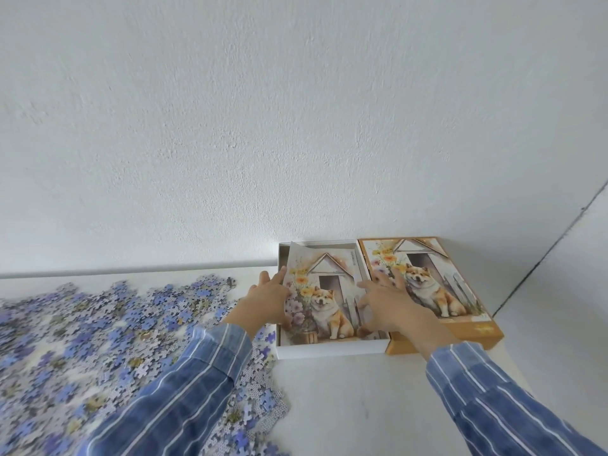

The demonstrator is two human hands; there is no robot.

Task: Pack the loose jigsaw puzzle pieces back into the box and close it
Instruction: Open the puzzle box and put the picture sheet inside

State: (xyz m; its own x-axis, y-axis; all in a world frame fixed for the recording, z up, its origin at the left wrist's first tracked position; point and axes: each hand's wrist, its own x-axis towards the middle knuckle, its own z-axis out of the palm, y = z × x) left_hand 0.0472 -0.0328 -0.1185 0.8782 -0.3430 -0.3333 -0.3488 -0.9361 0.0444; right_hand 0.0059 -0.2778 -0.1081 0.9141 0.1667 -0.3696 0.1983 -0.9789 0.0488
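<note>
A white box bottom stands open against the wall. Inside it lies a printed picture sheet showing a dog by a little house. The orange box lid with the same picture lies right beside it, to the right. My left hand holds the sheet's left edge, thumb over it. On the sheet's right edge my right hand holds too, fingers spread and reaching onto the lid. A wide heap of loose blue and grey puzzle pieces covers the table to the left.
The white table meets a white wall just behind the box. A room corner runs down at the right. More pieces lie under my left sleeve, near the box's front left corner.
</note>
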